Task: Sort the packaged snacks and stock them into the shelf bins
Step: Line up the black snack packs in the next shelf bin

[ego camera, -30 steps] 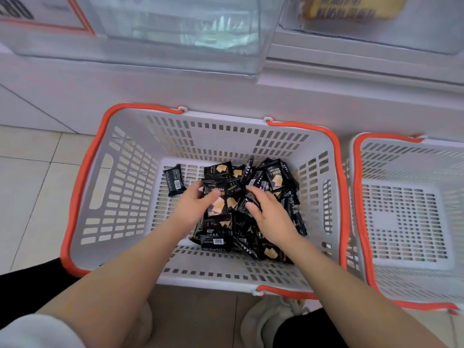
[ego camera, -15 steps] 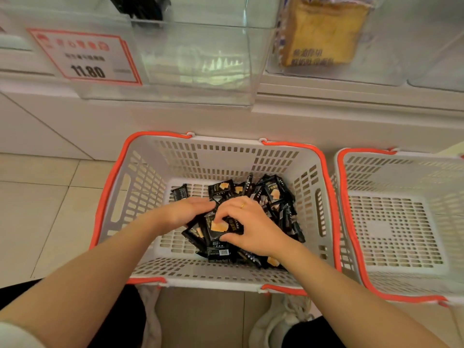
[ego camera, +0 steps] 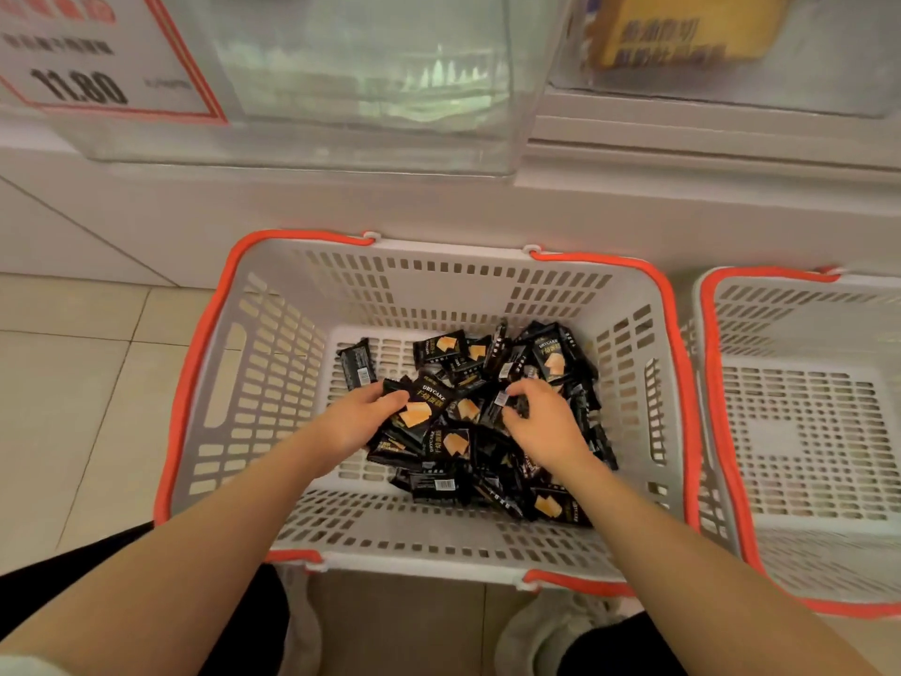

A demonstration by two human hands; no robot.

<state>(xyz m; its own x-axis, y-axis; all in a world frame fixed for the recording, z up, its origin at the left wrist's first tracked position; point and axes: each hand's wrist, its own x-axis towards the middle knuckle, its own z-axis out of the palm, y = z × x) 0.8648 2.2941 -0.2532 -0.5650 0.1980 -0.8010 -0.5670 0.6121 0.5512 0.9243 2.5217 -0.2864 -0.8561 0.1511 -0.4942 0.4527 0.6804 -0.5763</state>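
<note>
A white basket with an orange rim stands on the floor below the shelf and holds a heap of several small black snack packets printed with a yellow cake. My left hand grips a packet marked DRYCAKE at the heap's left side, thumb on top. My right hand reaches into the heap's middle, its fingers curled round a black packet. One packet lies apart at the far left of the basket floor.
A second white basket with an orange rim stands to the right. Above are clear shelf bins, one with a red-framed price tag, and a yellow package behind the right bin. Tiled floor lies left.
The hands, close together over the heap half a second ago, have spread apart. The left now holds a packet at the left side. The camera has tilted and moved closer.
</note>
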